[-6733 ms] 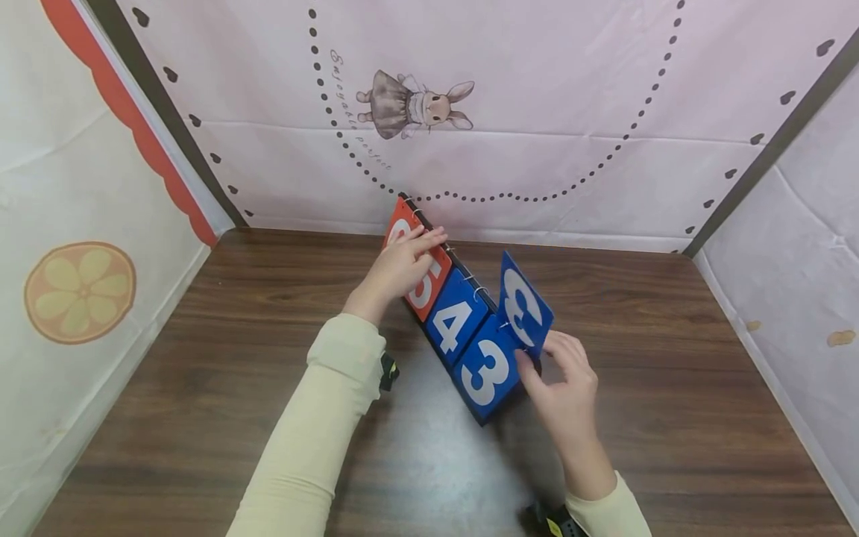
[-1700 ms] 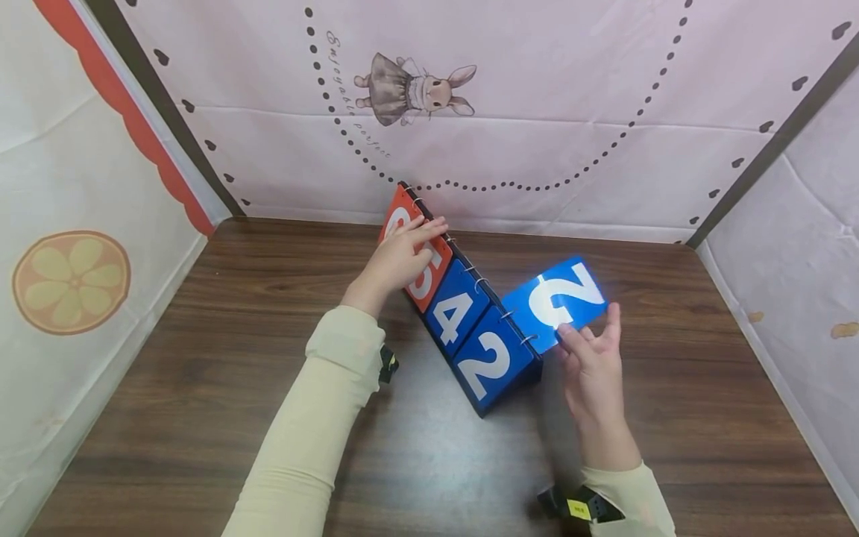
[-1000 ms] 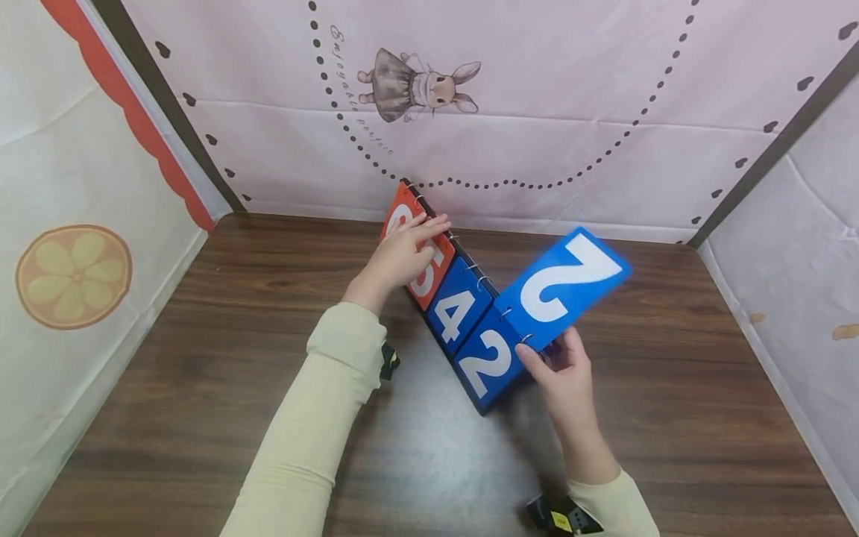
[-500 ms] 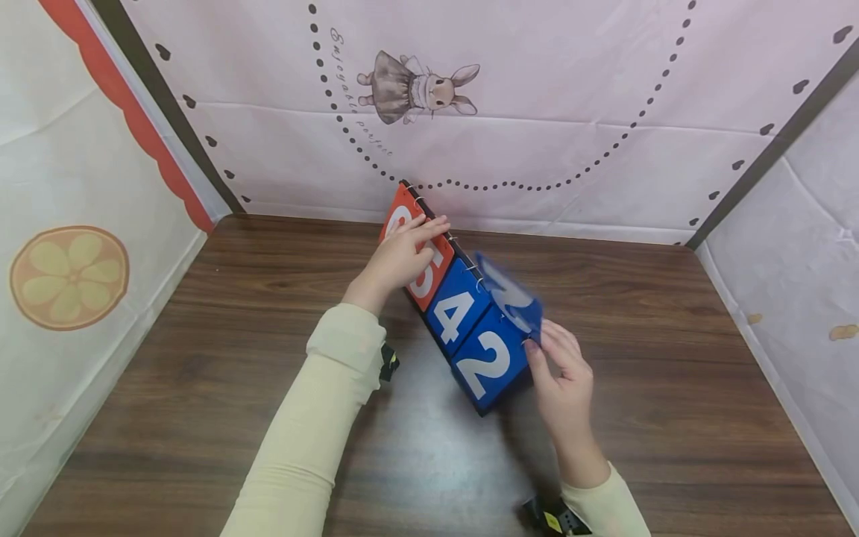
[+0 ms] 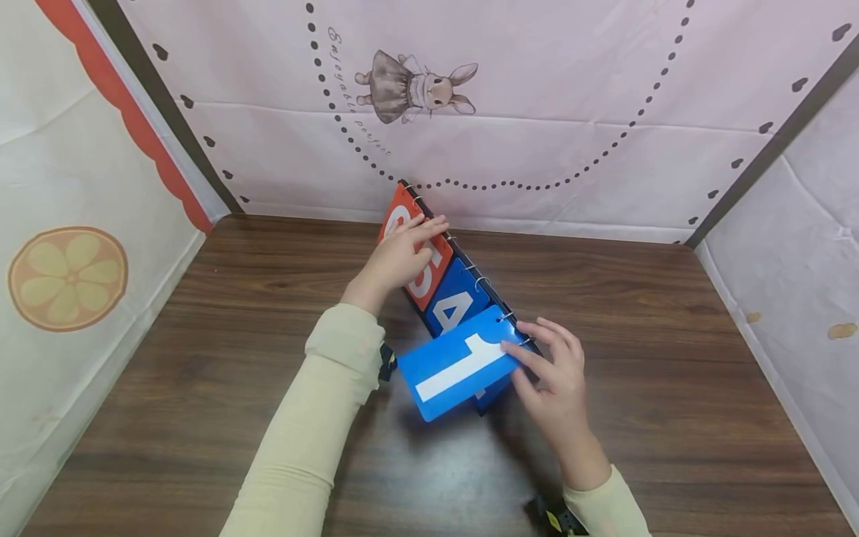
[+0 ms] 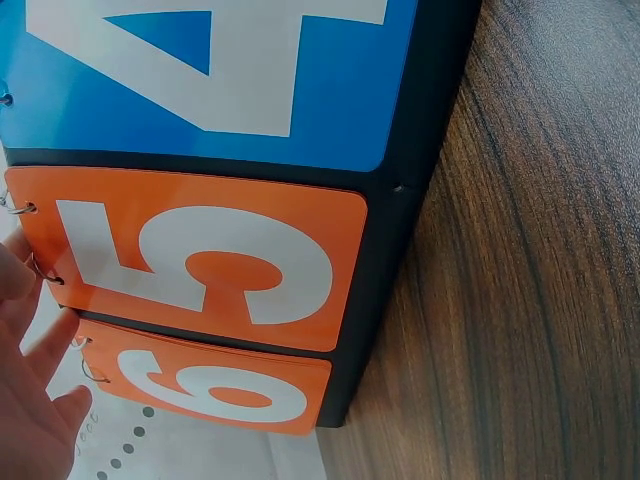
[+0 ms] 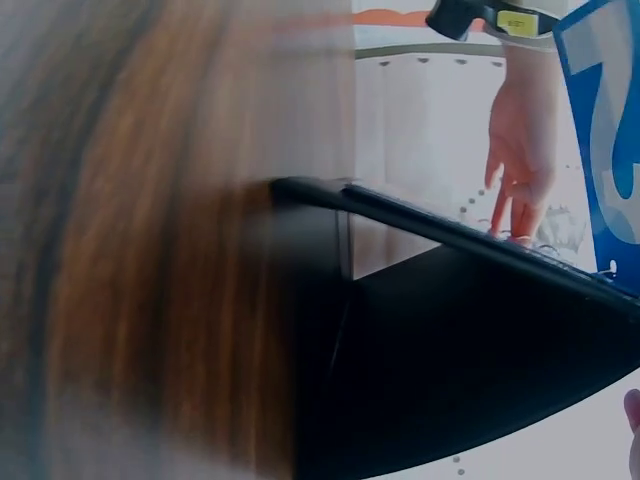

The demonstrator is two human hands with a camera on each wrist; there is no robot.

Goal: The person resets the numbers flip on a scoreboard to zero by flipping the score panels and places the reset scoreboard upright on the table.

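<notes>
A flip scoreboard (image 5: 459, 249) with a black spine and metal rings stands slantwise on the table. My left hand (image 5: 396, 261) rests over its red cards, fingers straight across the top edge. In the left wrist view the orange-red card with a 5 (image 6: 190, 250) and the 6 card (image 6: 215, 388) lie beside the blue 4 card (image 6: 255, 60). At the near end, a blue card with a white 1 (image 5: 463, 363) is tilted out from the board, partly covering the 4. My right hand (image 5: 553, 384) touches that card close to its rings, fingers extended.
The wood-grain table (image 5: 201, 418) runs under the board. Behind it hangs a pale pink cloth wall (image 5: 557, 74) with a rabbit print, and white cloth sides stand left and right. The stand's black underside (image 7: 450, 360) fills much of the right wrist view.
The near-end number has gone from 3 to 2, and the 1 card has now swung over the rings to the front. My right hand moved with the cards; the left stayed in place.
</notes>
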